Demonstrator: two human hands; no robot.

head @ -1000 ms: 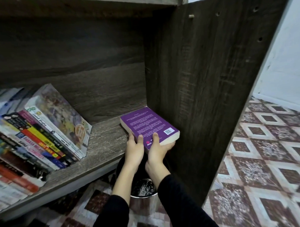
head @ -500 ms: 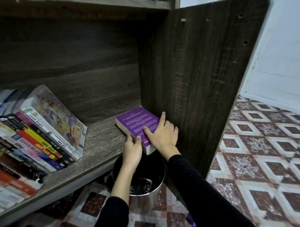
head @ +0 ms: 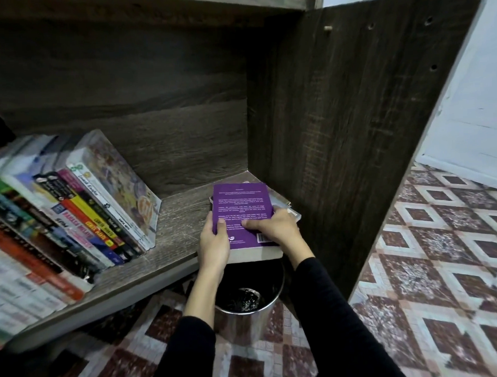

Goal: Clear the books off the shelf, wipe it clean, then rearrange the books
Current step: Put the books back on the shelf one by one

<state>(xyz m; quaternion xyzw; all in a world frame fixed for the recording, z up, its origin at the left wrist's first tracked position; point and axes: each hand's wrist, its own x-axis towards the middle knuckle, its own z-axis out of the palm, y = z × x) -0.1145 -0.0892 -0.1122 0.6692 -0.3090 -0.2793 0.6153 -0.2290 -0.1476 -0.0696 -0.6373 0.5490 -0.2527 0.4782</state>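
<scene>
The dark wood-grain shelf [head: 175,219] fills most of the view, closed at the right by a tall side panel [head: 352,128] with small peg holes near its top. Beyond the panel lies a floor [head: 430,255] of maroon and pale diamond tiles, running up to a white wall [head: 470,110].

A row of books [head: 73,217] takes up the left part of the shelf, spines outward and all leaning to the left. Under the shelf's front edge stands a round metal bin [head: 246,326] with a dark inside.

The purple book [head: 242,205] lies flat with its back cover up at the right end of the shelf, close to the side panel. Its near end sticks out past the front edge, over the bin. A grey edge [head: 294,214] shows from under its right side - whether that is another book cannot be told.

Both arms wear black sleeves. The left hand [head: 214,243] grips the book's near left edge, thumb pressed on the cover, fingers hidden beneath. The right hand [head: 276,225] lies over the near right corner - thumb stretched across the cover, fingers [head: 280,211] curled over the right edge.
</scene>
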